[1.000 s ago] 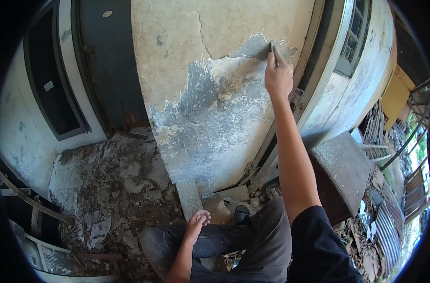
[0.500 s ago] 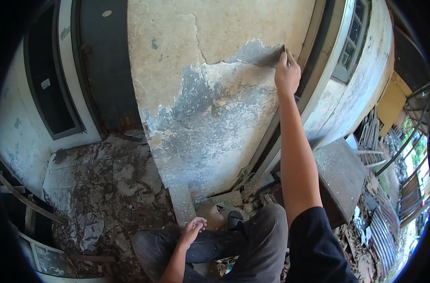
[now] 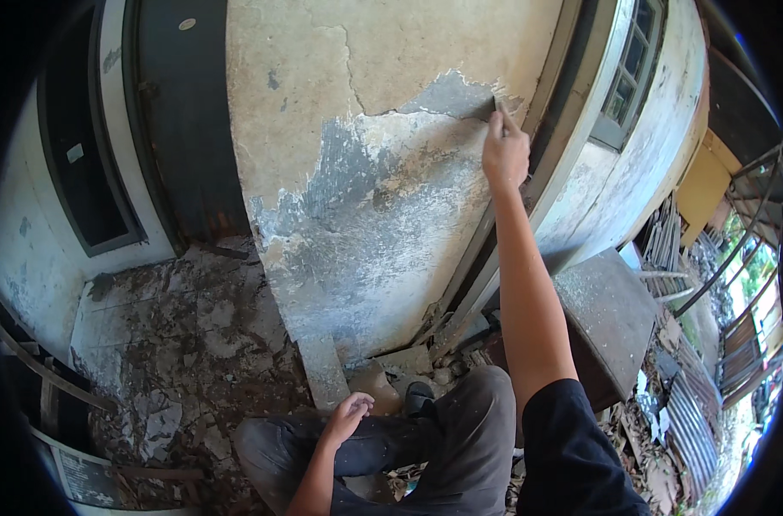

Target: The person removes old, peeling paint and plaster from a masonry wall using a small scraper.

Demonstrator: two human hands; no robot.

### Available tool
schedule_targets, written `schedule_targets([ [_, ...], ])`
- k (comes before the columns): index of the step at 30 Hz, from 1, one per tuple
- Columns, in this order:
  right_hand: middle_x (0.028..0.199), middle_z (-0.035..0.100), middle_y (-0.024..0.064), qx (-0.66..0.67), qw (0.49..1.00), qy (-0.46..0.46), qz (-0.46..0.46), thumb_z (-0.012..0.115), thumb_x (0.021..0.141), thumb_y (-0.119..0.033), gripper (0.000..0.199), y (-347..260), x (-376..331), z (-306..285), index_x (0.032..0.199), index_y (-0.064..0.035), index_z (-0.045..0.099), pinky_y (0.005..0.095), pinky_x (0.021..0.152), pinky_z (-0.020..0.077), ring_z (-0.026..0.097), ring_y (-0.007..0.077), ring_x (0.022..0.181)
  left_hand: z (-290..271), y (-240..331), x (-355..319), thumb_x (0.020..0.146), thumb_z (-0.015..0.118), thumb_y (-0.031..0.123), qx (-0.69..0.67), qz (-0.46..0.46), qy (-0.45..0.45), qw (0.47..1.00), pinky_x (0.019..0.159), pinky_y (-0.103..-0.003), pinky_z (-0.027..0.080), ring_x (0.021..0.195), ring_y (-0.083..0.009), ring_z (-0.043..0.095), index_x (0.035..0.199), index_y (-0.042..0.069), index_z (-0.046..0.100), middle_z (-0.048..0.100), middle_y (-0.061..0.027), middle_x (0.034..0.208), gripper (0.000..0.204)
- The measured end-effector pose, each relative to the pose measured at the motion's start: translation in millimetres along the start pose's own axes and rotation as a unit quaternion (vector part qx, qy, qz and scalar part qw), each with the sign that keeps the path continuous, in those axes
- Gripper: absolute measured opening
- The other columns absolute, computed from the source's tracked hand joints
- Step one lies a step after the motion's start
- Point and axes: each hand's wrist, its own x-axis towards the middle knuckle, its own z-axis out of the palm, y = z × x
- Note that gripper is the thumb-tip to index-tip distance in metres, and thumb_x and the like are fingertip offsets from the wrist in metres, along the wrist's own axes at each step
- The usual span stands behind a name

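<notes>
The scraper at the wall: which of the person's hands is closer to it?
Right. The right hand grips the scraper high against the wall. The left hand is far below, resting on the knee.

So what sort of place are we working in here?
Likely the outside of a run-down, derelict building. The wall has cracked, peeling plaster with bare grey patches, rubble litters the ground, and corrugated sheets lie heaped by a weathered window.
</notes>
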Motion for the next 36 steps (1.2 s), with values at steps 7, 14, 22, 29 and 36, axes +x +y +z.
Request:
schedule_targets([
  [7,0.120,0.066,0.0161,0.032,0.999,0.030,0.002,0.046,0.098,-0.047,0.044,5,12,5,0.137,-0.0326,0.058,0.0462,0.097,0.0487,0.062,0.0346,0.113,3,-5,-6,0.099,0.055,0.010,0.108,0.034,-0.034,0.993,0.085,-0.030,0.051,0.094,-0.0163,0.064,0.114,0.003,0.062,0.067,-0.0078,0.104,0.018],
  [14,0.119,0.067,0.0179,-0.027,0.999,0.029,-0.017,0.044,0.098,-0.047,0.042,8,16,4,0.135,-0.0349,0.061,0.0470,0.094,0.0504,0.062,0.0351,0.113,1,-6,-8,0.098,0.056,0.010,0.118,0.038,-0.039,0.991,0.086,-0.033,0.051,0.100,-0.0181,0.066,0.113,0.002,0.062,0.068,-0.0097,0.104,0.018],
  [22,0.120,0.068,0.0154,-0.018,0.999,0.038,-0.027,0.047,0.097,-0.046,0.043,11,14,6,0.134,-0.0301,0.062,0.0463,0.095,0.0500,0.063,0.0348,0.112,3,7,-12,0.099,0.054,0.010,0.142,0.019,-0.061,0.988,0.089,-0.031,0.048,0.099,-0.0158,0.062,0.115,0.004,0.062,0.066,-0.0069,0.106,0.019],
  [29,0.122,0.067,0.0168,-0.017,0.999,0.028,-0.036,0.047,0.097,-0.046,0.043,7,11,5,0.134,-0.0307,0.062,0.0446,0.097,0.0489,0.062,0.0342,0.114,3,2,-7,0.096,0.057,0.010,0.152,0.051,-0.053,0.986,0.087,-0.035,0.051,0.100,-0.0245,0.065,0.111,0.001,0.063,0.065,-0.0135,0.105,0.018],
  [36,0.121,0.066,0.0191,0.001,0.998,0.038,-0.055,0.045,0.098,-0.047,0.044,7,19,6,0.135,-0.0308,0.061,0.0447,0.097,0.0483,0.060,0.0336,0.116,4,5,-8,0.098,0.055,0.011,0.220,0.046,-0.071,0.972,0.091,-0.033,0.049,0.105,-0.0220,0.064,0.116,0.002,0.061,0.066,-0.0112,0.109,0.021],
])
